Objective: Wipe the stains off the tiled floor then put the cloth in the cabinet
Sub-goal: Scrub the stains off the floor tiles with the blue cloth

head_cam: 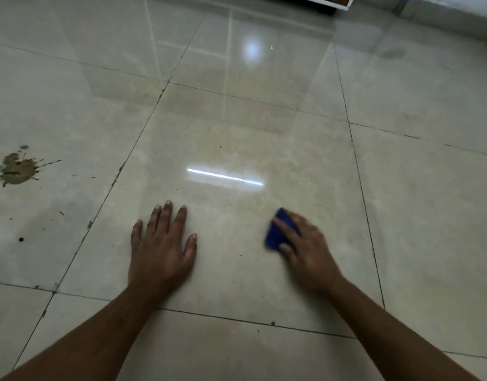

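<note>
Pale glossy tiled floor [264,127] everywhere, with dark grout lines and lamp reflections. At the top edge, a bit of what is probably the cabinet [344,2]. Far left, brown splattered stain [17,169], not wiped yet. Left hand [161,244] flat on the tile, fingers straight and spread, holding nothing. Right hand [303,247] pressing a small blue cloth [278,229] to the floor, fingers laid over it. Wiping step apparently in hand; next, probably, carrying the cloth well across to the left, onto the stain.
</note>
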